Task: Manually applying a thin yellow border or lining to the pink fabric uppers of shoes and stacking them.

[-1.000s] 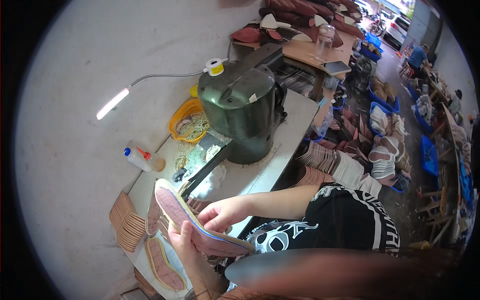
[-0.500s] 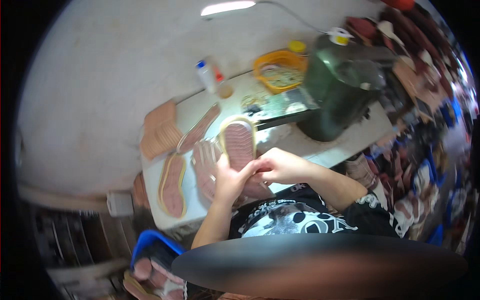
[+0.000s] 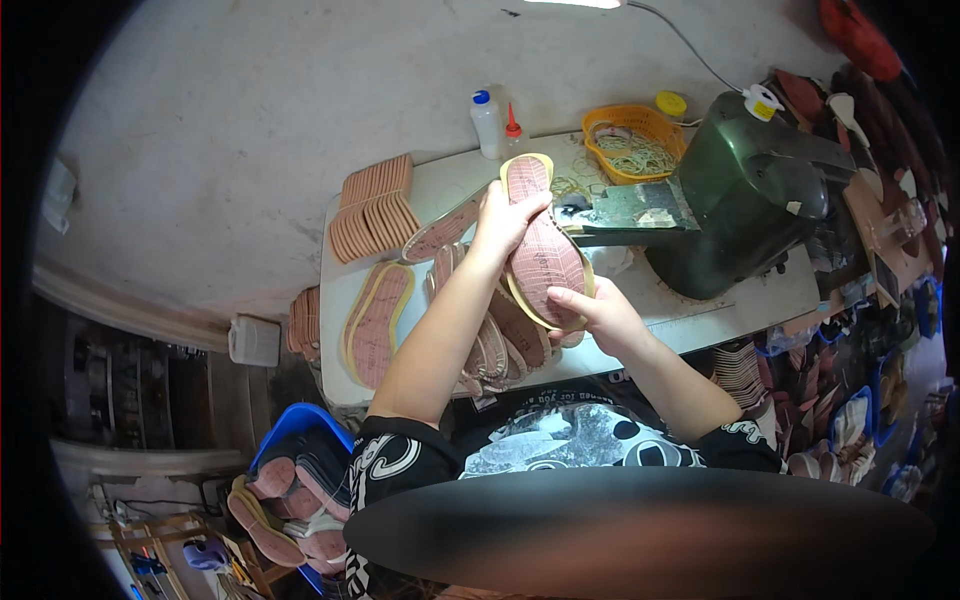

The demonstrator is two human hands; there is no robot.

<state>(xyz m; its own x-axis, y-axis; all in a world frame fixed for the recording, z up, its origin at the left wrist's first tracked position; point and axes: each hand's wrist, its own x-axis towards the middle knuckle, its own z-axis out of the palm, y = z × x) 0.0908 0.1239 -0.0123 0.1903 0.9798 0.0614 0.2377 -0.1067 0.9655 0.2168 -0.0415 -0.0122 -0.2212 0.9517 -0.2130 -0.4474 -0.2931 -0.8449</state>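
Observation:
A pink shoe sole point(image 3: 546, 262) with a yellow rim is held up slantwise over the white table, its patterned tread facing me. My left hand point(image 3: 507, 222) grips it near the narrow upper end, thumb lying across the tread. At the wide lower end my right hand point(image 3: 605, 315) has its thumb on the tread and its other fingers mostly hidden behind. Below the held sole lies an overlapping pile of pink soles point(image 3: 492, 352). Left of my left forearm rest more yellow-rimmed soles point(image 3: 375, 325), and another long pink sole point(image 3: 440, 235) lies beyond that forearm.
A stack of tan insoles point(image 3: 372, 205) stands at the table's far left. Along the back are a white bottle point(image 3: 487, 128), a red-tipped bottle point(image 3: 513, 130) and an orange basket point(image 3: 640, 120). A green machine point(image 3: 735, 200) occupies the right. A blue bin point(image 3: 300, 425) holding soles sits lower left.
The held sole has been turned and now shows most of its length. My left hand has moved up to its narrow end, my right hand to its wide end. The view has shifted.

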